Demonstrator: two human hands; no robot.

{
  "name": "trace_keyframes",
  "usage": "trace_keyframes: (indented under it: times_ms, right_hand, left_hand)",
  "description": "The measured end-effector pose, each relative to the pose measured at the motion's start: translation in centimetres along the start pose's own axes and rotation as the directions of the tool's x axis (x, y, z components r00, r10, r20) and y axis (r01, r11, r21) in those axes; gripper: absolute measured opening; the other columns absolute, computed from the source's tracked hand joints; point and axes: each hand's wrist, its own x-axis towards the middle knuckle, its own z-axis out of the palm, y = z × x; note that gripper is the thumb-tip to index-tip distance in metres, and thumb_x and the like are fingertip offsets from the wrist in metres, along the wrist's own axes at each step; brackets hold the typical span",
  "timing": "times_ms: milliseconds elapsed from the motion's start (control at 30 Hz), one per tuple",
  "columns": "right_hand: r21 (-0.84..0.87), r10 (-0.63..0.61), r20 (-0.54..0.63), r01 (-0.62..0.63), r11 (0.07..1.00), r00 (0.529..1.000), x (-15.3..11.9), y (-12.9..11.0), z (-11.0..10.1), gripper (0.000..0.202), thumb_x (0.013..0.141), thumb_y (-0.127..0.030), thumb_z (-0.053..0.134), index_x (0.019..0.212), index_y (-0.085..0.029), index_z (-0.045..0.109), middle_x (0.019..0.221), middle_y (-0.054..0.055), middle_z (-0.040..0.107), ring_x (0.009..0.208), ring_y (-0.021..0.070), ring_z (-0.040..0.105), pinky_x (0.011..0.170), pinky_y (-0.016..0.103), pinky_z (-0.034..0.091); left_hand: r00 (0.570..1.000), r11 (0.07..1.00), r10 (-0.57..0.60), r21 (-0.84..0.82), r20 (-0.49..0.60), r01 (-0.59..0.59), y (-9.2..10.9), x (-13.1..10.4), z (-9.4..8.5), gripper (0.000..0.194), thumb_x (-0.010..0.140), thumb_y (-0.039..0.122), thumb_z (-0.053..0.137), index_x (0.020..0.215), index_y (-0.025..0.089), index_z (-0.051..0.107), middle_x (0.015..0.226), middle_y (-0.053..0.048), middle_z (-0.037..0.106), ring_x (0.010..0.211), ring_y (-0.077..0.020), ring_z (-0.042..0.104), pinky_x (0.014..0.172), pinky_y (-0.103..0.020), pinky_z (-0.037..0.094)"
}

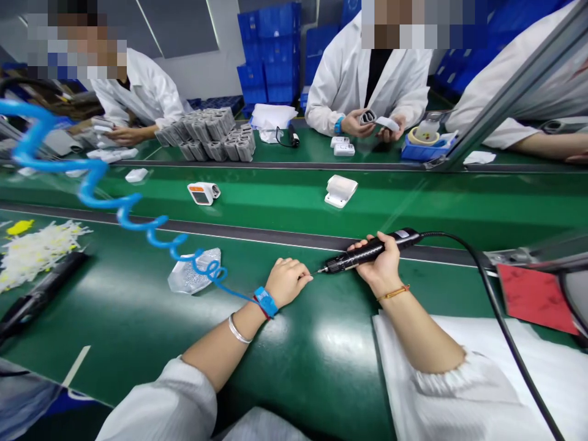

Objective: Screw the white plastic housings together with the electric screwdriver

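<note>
My right hand (pixel 383 266) is wrapped round a black electric screwdriver (pixel 353 256), its bit pointing left. A black cord (pixel 478 260) runs from its back end down to the lower right. My left hand (pixel 287 282) is closed, thumb and forefinger pinched together close to the bit's tip. Whatever those fingers hold is too small to make out. Round my left wrist is a blue wrist strap (pixel 265 301) with a coiled blue cord (pixel 156 231) leading off to the upper left. A clear plastic tray (pixel 195 272) of small metallic pieces lies left of my left hand.
A conveyor belt (pixel 275 199) crosses ahead, carrying a white device with a screen (pixel 203 193) and a white housing (pixel 340 191). Co-workers in white coats sit beyond, near stacked grey parts (pixel 215 135). White sheeting (pixel 386 361) lies right; another black screwdriver (pixel 41 291) lies left beside white-and-yellow strips (pixel 43 248).
</note>
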Motion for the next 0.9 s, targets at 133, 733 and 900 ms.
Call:
trace_keyframes:
  times_ms: [133, 733, 900]
  right_hand:
    - [-0.006, 0.004, -0.002, -0.004, 1.000, 1.000, -0.1, 0.1, 0.1, 0.011, 0.074, -0.028, 0.050, 0.071, -0.019, 0.043, 0.057, -0.002, 0.044, 0.050, 0.0108, 0.047, 0.052, 0.026, 0.050]
    - [-0.044, 0.004, 0.003, -0.004, 0.999, 1.000, 0.2, 0.2, -0.1, 0.014, 0.075, -0.029, 0.052, 0.071, -0.019, 0.044, 0.058, -0.003, 0.044, 0.053, 0.0110, 0.050, 0.057, 0.028, 0.051]
    - [-0.053, -0.012, 0.014, 0.012, 0.999, 1.000, 0.3, 0.3, -0.1, 0.013, 0.075, -0.028, 0.051, 0.070, -0.018, 0.045, 0.058, -0.003, 0.044, 0.054, 0.0106, 0.049, 0.057, 0.027, 0.052]
  left_hand:
    - [1.000, 1.000, 0.006, -0.009, -0.014, -0.006, 0.0, -0.1, 0.0, 0.018, 0.085, 0.034, 0.055, 0.076, 0.021, 0.062, 0.078, -0.001, 0.066, 0.079, -0.0174, 0.055, 0.076, -0.033, 0.033]
    - [0.985, 0.996, -0.041, -0.088, -0.169, 0.026, -0.5, 0.4, -0.2, 0.028, 0.082, 0.043, 0.056, 0.099, 0.021, 0.060, 0.098, -0.006, 0.062, 0.096, -0.0219, 0.051, 0.084, -0.036, 0.038]
    - [0.785, 0.935, -0.332, -0.292, -0.522, 0.202, -6.5, 2.9, -2.0, 0.025, 0.080, 0.032, 0.059, 0.101, 0.018, 0.059, 0.108, -0.009, 0.056, 0.108, -0.0215, 0.048, 0.097, -0.038, 0.035]
